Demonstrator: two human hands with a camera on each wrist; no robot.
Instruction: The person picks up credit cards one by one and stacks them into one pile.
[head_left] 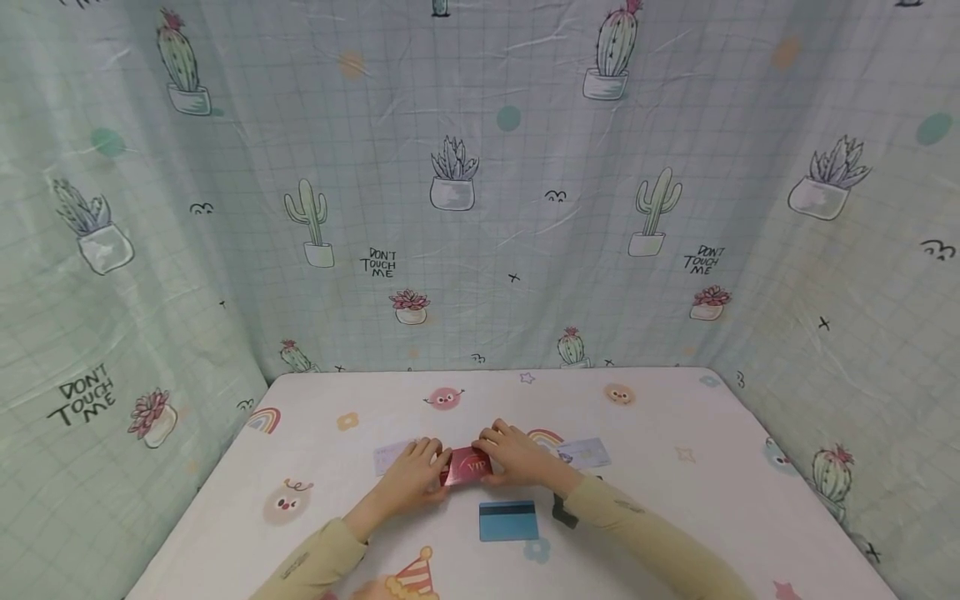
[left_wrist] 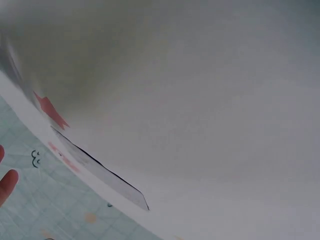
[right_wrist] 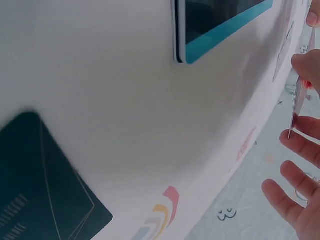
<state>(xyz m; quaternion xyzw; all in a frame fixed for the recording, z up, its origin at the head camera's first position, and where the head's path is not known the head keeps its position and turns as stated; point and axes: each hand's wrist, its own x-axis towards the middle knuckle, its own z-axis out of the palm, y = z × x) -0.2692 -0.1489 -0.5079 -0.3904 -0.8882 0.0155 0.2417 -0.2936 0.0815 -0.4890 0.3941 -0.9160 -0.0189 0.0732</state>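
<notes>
A shiny red VIP card (head_left: 471, 467) is held up between both hands over the middle of the table. My left hand (head_left: 414, 477) pinches its left end, covering that edge. On the opposite end, my right hand (head_left: 519, 457) grips the card between thumb and fingers. The right wrist view catches the card edge-on (right_wrist: 299, 102) by the right hand (right_wrist: 302, 150), some of whose fingers are spread away from it. Only fingertips (left_wrist: 7, 186) show in the left wrist view. Below the hands lies a blue card (head_left: 508, 523) with a black stripe.
Pale purple cards lie on both sides, one partly behind the left hand (head_left: 388, 457) and another beyond the right wrist (head_left: 588, 452). A dark card (head_left: 564, 513) is partly hidden under the right forearm. The patterned white tabletop (head_left: 675, 500) meets a cactus-print curtain (head_left: 480, 250) behind.
</notes>
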